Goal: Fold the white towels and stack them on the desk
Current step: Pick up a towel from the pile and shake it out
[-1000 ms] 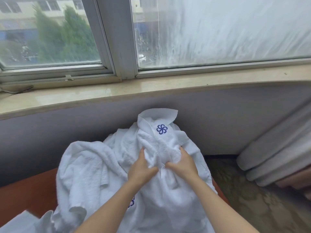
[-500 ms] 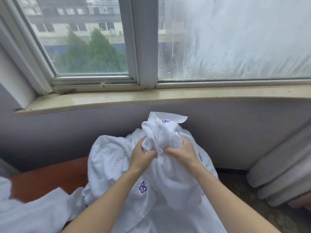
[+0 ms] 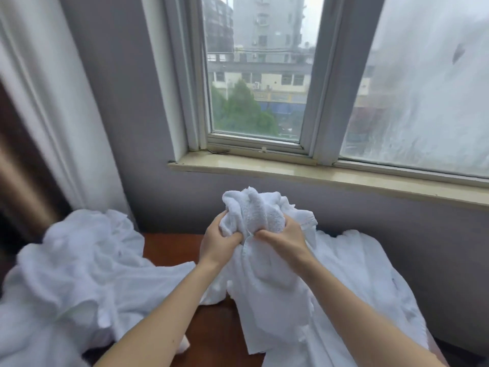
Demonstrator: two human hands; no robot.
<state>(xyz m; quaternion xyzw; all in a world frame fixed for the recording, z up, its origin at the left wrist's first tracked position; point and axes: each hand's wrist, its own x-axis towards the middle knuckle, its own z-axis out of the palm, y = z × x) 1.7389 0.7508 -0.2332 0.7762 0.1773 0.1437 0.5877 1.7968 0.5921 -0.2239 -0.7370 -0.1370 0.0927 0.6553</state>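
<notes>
I hold a crumpled white towel (image 3: 254, 215) bunched up above the brown desk (image 3: 169, 247). My left hand (image 3: 218, 241) grips its left side and my right hand (image 3: 287, 238) grips its right side, knuckles almost touching. The rest of the towel hangs down between my forearms to the desk. A heap of more white towels (image 3: 79, 274) lies on the desk at the left, and another spread of white towels (image 3: 365, 274) lies at the right, under my right arm.
A grey wall and a stone windowsill (image 3: 317, 176) run close behind the desk. A white curtain (image 3: 45, 102) hangs at the left, next to a dark wooden panel (image 3: 18, 176).
The view has swung left and up, bringing the left towel heap and curtain into sight. Both hands keep their grip on the bunched towel, lifted a little higher off the pile.
</notes>
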